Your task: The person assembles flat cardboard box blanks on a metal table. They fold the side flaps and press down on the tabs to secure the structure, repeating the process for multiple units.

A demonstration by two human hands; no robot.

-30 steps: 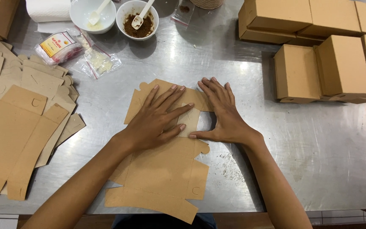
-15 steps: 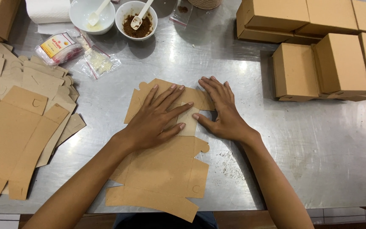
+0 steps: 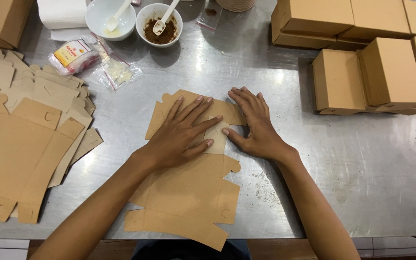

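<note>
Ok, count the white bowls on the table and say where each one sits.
2. Both sit at the far edge of the steel table, side by side: the left bowl holds a white spoon and pale residue; the right bowl holds brown powder and a white scoop. None seem hidden.

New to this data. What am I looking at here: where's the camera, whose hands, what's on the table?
There is no machine: a person works with two bare hands. The single camera sits on the person's head and looks down, so the arms enter from the bottom edge. The left hand and right hand press flat on an unfolded brown cardboard box blank lying on a steel table; nothing is lifted or gripped. A stack of flat blanks lies at the left, folded boxes at the upper right. Along the top are two white bowls with spoons, small plastic bags and a paper roll.
</note>
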